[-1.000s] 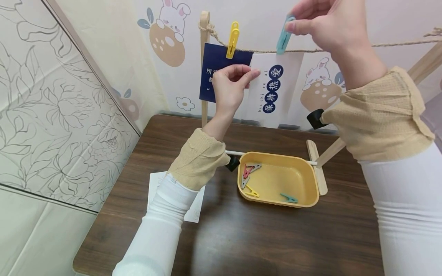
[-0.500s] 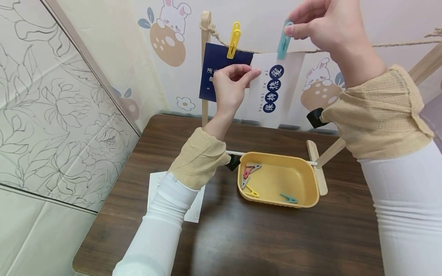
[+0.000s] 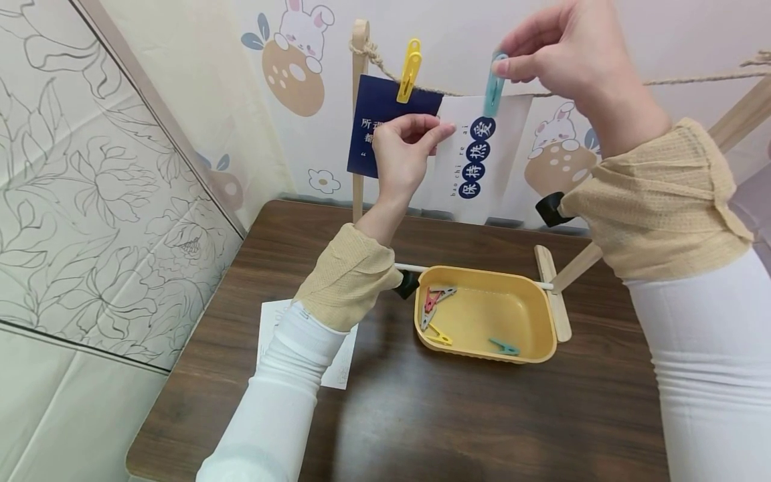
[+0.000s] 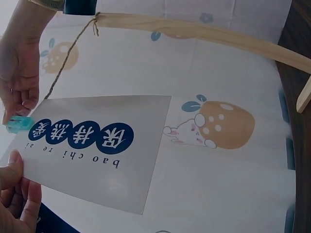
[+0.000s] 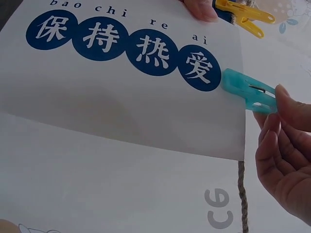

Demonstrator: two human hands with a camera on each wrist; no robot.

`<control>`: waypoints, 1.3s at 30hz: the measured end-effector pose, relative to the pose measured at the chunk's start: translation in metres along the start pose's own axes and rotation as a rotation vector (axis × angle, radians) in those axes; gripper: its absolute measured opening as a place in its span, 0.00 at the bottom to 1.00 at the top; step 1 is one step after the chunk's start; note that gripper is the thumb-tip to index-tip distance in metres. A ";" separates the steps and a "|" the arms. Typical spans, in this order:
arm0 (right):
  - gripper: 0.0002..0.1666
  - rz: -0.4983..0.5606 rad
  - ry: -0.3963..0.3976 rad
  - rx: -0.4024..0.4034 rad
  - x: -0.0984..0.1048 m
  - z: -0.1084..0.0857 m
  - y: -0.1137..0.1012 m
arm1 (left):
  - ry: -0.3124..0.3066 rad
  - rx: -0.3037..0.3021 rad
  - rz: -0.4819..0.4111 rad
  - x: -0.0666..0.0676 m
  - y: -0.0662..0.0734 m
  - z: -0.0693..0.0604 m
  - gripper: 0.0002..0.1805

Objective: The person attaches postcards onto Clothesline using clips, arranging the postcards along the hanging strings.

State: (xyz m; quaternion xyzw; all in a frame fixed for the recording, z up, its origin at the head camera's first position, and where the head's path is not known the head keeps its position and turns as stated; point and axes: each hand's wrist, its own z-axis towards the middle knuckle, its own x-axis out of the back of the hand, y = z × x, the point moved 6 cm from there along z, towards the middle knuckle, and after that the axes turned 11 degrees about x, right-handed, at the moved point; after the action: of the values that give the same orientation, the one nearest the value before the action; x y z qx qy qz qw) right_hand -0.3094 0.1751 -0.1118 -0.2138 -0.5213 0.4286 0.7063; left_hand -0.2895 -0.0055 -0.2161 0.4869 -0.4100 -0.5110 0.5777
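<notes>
A white card [image 3: 502, 144] with blue round characters hangs at the rope [image 3: 693, 78]. My left hand [image 3: 402, 150] pinches the card's left edge between thumb and fingers. The right hand [image 3: 569, 57] holds a teal clothespin [image 3: 494, 87], whose tip lies over the card's top edge. In the right wrist view the clothespin [image 5: 250, 91] straddles that edge, thumb and fingers on its handles. To the left, a yellow clothespin [image 3: 409, 73] holds a dark blue card [image 3: 364, 110] on the rope, partly behind my left hand.
A yellow basket [image 3: 488, 355] with several clothespins stands on the brown table [image 3: 421, 415]. A white sheet [image 3: 337, 368] lies partly under my left forearm. Wooden posts [image 3: 358, 194] carry the rope, and a wooden foot [image 3: 560, 314] stands right of the basket.
My right hand has moved down and slightly left with the teal clothespin, which now sits lower over the card's top edge. My left hand has barely moved.
</notes>
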 end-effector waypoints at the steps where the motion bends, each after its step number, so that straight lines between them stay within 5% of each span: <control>1: 0.04 0.003 -0.003 -0.003 0.000 0.000 0.000 | 0.000 0.002 0.000 0.000 0.000 0.000 0.10; 16: 0.10 -0.074 -0.050 0.014 -0.003 -0.004 -0.001 | 0.033 -0.004 0.004 0.000 0.000 -0.001 0.11; 27: 0.06 -0.029 -0.078 0.071 -0.008 -0.005 -0.001 | 0.064 -0.020 0.012 0.003 0.000 -0.001 0.11; 39: 0.17 -0.050 -0.054 0.125 -0.010 -0.013 -0.002 | 0.092 -0.080 -0.004 0.005 0.002 -0.004 0.09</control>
State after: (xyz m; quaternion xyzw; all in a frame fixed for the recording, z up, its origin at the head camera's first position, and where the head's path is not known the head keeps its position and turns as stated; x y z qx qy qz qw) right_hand -0.2976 0.1676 -0.1209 -0.1447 -0.5174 0.4483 0.7144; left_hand -0.2845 -0.0094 -0.2155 0.4873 -0.3615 -0.5053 0.6137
